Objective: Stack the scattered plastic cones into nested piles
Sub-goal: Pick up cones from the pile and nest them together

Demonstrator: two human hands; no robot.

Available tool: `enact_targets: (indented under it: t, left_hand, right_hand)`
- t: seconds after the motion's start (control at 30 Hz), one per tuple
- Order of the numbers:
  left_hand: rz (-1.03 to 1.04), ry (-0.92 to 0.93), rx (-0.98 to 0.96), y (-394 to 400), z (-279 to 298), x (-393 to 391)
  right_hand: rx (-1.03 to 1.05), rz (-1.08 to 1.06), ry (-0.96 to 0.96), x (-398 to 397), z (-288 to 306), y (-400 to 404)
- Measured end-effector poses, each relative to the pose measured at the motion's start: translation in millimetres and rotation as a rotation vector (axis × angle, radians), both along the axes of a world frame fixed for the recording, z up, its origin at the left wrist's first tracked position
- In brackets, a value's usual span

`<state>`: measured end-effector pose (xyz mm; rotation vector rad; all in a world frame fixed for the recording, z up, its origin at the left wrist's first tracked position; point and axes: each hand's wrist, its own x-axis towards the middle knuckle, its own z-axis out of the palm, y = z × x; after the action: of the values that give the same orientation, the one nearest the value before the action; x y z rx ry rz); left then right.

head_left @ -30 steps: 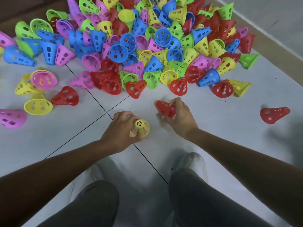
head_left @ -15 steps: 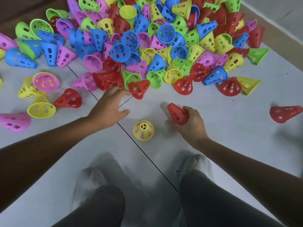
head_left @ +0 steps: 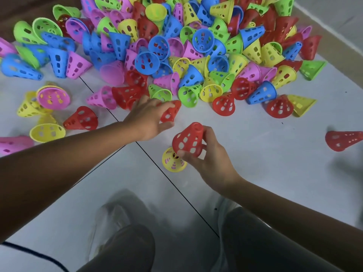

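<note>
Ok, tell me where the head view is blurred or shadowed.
Head view: motion blur smears the shoes and the pink cone at the left edge; the right hand with its red cone is fairly sharp; a dark shadow lies on the floor at the right edge; light is dim and even, without glare.

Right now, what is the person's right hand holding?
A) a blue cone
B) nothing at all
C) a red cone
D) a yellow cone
C: the right hand has its fingers and thumb curled round a red cone, lifted with its narrow end up, just above the yellow cone that stands on the floor.
</note>
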<state>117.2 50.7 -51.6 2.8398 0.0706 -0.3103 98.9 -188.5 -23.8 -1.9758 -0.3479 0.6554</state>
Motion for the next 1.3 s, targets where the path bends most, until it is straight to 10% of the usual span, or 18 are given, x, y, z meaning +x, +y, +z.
enact_targets:
  t: [0.37, 0.97, 1.17, 1.3]
  left_hand:
    - [0.035, -0.243, -0.135, 15.1, -16.8, -52.3]
    - [0.236, -0.021, -0.146, 10.9, -4.2, -53.4]
    - [0.480, -0.004, -0.551, -1.7, 19.0, -57.6]
    - [0.496, -0.002, -0.859, -18.7, 44.1, -68.5]
  right_hand:
    - [-0.243, 0.259, -0.197, -9.1, -41.0, 8.9]
    - [-0.258, 0.317, -0.427, 72.3, -28.9, -22.5]
    - [-0.492, 0.143, -0.741, 133.2, -28.3, -25.3]
    - [-0.682, 0.110, -0.535, 149.8, -32.6, -26.2]
